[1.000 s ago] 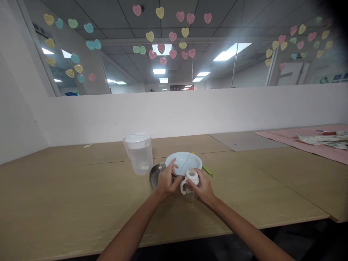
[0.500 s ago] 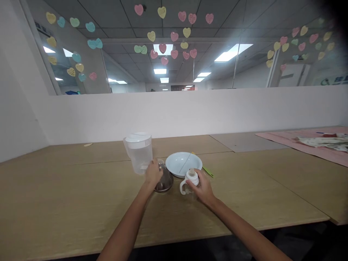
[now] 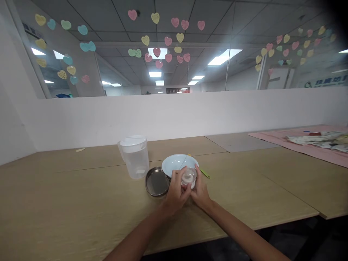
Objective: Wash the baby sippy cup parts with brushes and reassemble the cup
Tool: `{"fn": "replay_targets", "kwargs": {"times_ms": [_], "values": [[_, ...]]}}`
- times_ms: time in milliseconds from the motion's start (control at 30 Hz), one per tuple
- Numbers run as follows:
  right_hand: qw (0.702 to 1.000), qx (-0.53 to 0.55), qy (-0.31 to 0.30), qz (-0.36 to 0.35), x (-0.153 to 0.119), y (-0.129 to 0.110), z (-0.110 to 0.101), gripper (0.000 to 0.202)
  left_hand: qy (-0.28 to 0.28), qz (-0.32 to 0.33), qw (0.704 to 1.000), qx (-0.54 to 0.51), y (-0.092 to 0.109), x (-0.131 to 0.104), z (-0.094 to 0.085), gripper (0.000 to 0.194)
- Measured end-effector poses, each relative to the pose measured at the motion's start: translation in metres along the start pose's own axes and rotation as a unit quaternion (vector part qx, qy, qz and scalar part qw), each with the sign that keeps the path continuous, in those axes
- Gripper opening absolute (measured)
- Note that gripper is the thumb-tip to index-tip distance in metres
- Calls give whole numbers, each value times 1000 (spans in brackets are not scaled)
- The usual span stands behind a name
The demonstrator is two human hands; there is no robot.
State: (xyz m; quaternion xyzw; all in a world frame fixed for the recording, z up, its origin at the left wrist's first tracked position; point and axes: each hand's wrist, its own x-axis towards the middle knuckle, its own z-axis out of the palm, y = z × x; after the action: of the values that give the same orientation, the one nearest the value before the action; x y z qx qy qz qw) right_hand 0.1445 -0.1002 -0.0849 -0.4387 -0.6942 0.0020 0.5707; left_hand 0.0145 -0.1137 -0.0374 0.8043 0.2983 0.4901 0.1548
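Observation:
In front of me both hands meet around a small baby bottle with a white collar (image 3: 192,184). A clear dome-shaped cap (image 3: 189,174) sits over its top. My left hand (image 3: 176,192) is closed on the cap from the left. My right hand (image 3: 201,190) wraps the bottle from the right, fingers reaching up beside the cap. The bottle's body and handles are mostly hidden by the hands. A shiny metal dish (image 3: 157,182) lies just left of my left hand. Right behind the hands is a white bowl (image 3: 174,162) with a thin stick in it.
A clear plastic pitcher with a white lid (image 3: 137,157) stands behind the dish to the left. A green handle (image 3: 205,174) pokes out right of the bowl. On the far right, a pink cloth (image 3: 272,139) carries crumpled fabric. A white wall (image 3: 174,116) borders the wooden table (image 3: 81,206).
My left hand has left the metal dish with the clear cap and moved right onto the bottle's top. The dish now shows uncovered. My right hand keeps hold of the bottle.

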Motion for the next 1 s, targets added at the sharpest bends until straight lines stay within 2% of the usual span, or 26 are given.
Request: {"fn": "replay_targets", "kwargs": {"times_ms": [167, 333, 500, 633, 1000], "values": [[1000, -17, 7, -23, -2, 5, 2, 58, 26, -37, 998, -32, -4, -6, 1, 44], [1000, -5, 1, 8, -3, 5, 3, 64, 22, -40, 998, -43, -2, -7, 6, 46], [1000, -13, 10, -6, -2, 3, 2, 62, -4, -23, 998, -54, -6, -3, 4, 50], [1000, -23, 11, -13, 1, -2, -1, 60, -19, -51, 995, -84, -9, -1, 3, 52], [999, -5, 31, 33, 6, 1, 3, 64, -8, -71, 996, -51, -11, 2, -1, 49]]}}
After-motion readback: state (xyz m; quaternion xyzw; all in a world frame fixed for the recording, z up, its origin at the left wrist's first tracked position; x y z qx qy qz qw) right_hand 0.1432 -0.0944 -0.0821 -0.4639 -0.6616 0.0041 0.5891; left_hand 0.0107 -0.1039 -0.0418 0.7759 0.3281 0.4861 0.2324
